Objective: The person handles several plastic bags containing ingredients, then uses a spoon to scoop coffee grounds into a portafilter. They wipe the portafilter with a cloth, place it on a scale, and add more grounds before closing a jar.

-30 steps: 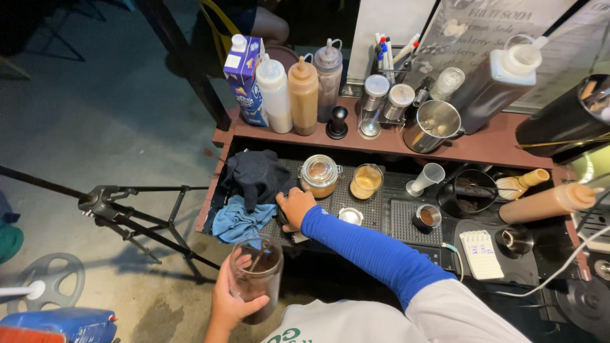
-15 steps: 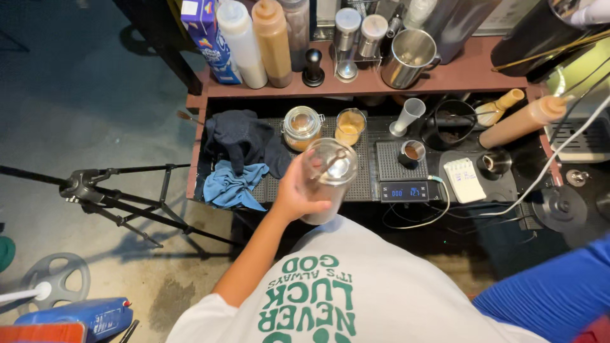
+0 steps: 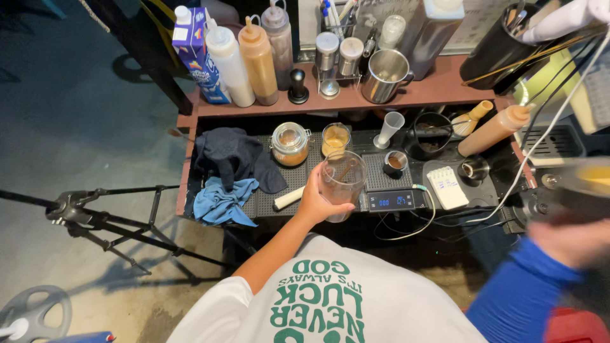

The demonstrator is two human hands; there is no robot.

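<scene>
Clear plastic cup (image 3: 343,184) sits gripped in my left hand (image 3: 316,202), fingers wrapped round it above the surface's front edge, digital scale (image 3: 389,201) at three o'clock. My right hand (image 3: 569,240) blurs; its fingers I cannot tell.

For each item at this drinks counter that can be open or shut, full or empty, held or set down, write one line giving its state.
Clear plastic cup: held up by left hand, stick inside.
Right hand: blurred, contents unclear.
Glass jar: lid shut, orange-brown contents.
Small glass: open, yellowish contents.
Steel pitcher: upright, open.
Blue cloth: crumpled.
</scene>
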